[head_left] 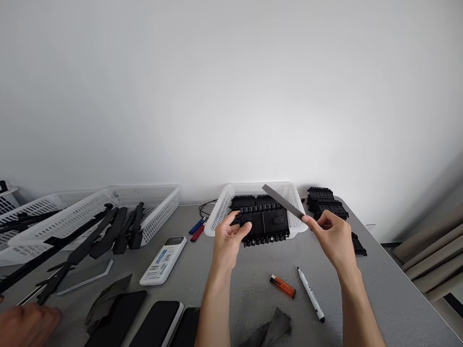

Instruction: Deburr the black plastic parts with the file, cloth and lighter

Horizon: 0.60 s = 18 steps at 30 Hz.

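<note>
Holding a black panel and a grey strip near the middle of the frame

The left hand, just below centre, has its grip pinching the panel by its left end, thumb laid on the near face. The right hand, right of centre, pinches the strip's lower end between thumb and fingers; the strip slants to the upper left across the panel's upper right corner, and whether the two touch cannot be told.

Beyond them stands a white basket with more black panels inside. To its right, toward the right edge of the table, other black panels lie in a stack. At the lower centre right, an orange lighter lies near a white marker.

A white power bank rests left of centre, with phones at the bottom of the frame. Another person's hand shows at lower left.
</note>
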Tool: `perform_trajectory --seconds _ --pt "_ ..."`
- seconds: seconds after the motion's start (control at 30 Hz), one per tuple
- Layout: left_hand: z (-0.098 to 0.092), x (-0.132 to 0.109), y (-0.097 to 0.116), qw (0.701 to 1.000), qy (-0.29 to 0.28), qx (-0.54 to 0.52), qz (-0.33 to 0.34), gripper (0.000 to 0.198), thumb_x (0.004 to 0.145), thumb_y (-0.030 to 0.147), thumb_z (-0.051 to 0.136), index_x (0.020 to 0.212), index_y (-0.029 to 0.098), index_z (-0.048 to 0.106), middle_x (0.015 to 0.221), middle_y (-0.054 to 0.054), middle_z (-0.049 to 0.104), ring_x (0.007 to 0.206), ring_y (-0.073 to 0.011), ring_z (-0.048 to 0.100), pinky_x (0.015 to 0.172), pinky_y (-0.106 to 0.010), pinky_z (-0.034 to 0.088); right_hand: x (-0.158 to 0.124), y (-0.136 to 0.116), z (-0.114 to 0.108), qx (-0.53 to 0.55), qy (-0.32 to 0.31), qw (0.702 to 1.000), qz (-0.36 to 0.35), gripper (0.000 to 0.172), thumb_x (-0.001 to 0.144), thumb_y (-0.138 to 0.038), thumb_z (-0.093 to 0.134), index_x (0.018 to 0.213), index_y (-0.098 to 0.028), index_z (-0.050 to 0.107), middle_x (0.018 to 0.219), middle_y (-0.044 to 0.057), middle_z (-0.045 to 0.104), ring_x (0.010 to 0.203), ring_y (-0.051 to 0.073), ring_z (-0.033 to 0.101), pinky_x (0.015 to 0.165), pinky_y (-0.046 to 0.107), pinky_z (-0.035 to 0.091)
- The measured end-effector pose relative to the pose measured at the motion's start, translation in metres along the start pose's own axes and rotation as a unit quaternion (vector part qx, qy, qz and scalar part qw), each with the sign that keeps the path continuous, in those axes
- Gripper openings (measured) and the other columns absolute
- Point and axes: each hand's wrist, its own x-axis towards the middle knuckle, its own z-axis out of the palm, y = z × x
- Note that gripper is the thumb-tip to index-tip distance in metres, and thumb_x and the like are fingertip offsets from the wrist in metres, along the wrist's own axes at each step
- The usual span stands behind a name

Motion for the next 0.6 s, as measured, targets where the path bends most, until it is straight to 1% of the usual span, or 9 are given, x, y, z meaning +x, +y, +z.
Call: perform_trajectory --seconds 0.1,0.17,0.23,0.33,0.43,0.5,0.6 --pt "0.002 -0.001 -0.001 1.000 -0.010 -0.005 0.001 0.086 0.055 0.041 0.088 0.129 0.008 0.059 0.048 0.010 0.049 0.055 -0.0109 0.053 0.070 -0.025 0.048 -0.008 -0.007 0.008 0.015 -0.047 0.999 -0.018 0.061 0.075 -0.073 0.064 0.059 -0.023 0.034 0.052 -0.005 0.038 0.049 0.010 0.028 0.043 0.024 0.020" --pt "0.002 -0.002 -0.002 1.000 -0.009 -0.012 0.005 0.086 0.055 0.041 0.088 0.129 0.008 0.059 0.048 0.010 0.048 0.055 -0.0108 0.053 0.068 -0.024 0.048 -0.011 -0.011 0.012 -0.006 -0.058 0.998 -0.017 0.061 0.073 -0.074 0.065 0.059 -0.023 0.035 0.052 -0.005 0.040 0.048 0.010 0.028 0.043 0.024 0.020" --pt "0.001 -0.001 -0.002 1.000 -0.007 -0.023 0.004 0.089 0.054 0.041 0.089 0.131 0.008 0.058 0.051 0.008 0.053 0.057 -0.0116 0.055 0.070 -0.025 0.048 -0.009 -0.011 0.013 -0.022 -0.048 0.999 -0.010 0.062 0.072 -0.076 0.065 0.058 -0.022 0.035 0.052 -0.004 0.041 0.049 0.010 0.029 0.043 0.023 0.020" --pt "-0.001 0.001 -0.002 0.999 -0.004 -0.035 -0.004 0.094 0.052 0.040 0.090 0.133 0.008 0.056 0.055 0.007 0.058 0.062 -0.0139 0.059 0.070 -0.026 0.048 -0.002 -0.004 0.005 -0.031 -0.007 0.999 0.001 0.063 0.072 -0.077 0.063 0.058 -0.023 0.035 0.052 -0.004 0.040 0.049 0.010 0.029 0.043 0.023 0.022" --pt "-0.001 0.002 -0.001 1.000 0.003 -0.031 -0.006 0.091 0.052 0.040 0.089 0.131 0.008 0.057 0.051 0.008 0.055 0.063 -0.0160 0.060 0.068 -0.026 0.047 0.004 0.004 -0.004 -0.042 0.023 0.999 0.011 0.063 0.073 -0.077 0.063 0.057 -0.023 0.035 0.051 -0.005 0.039 0.049 0.010 0.029 0.044 0.023 0.023" --pt "0.001 0.001 0.000 1.000 -0.001 -0.022 -0.002 0.084 0.054 0.040 0.088 0.127 0.009 0.060 0.047 0.009 0.050 0.061 -0.0160 0.059 0.066 -0.026 0.047 0.003 0.003 -0.005 -0.030 0.021 0.999 0.008 0.063 0.073 -0.077 0.063 0.057 -0.023 0.035 0.051 -0.005 0.038 0.049 0.010 0.029 0.044 0.024 0.023" --pt "0.004 0.000 -0.001 1.000 -0.016 0.003 0.013 0.071 0.060 0.038 0.085 0.123 0.012 0.063 0.048 0.008 0.051 0.056 -0.0149 0.056 0.062 -0.025 0.045 -0.006 -0.006 0.004 -0.005 -0.020 1.000 -0.012 0.063 0.073 -0.077 0.063 0.058 -0.023 0.035 0.051 -0.004 0.040 0.049 0.011 0.030 0.044 0.024 0.023"
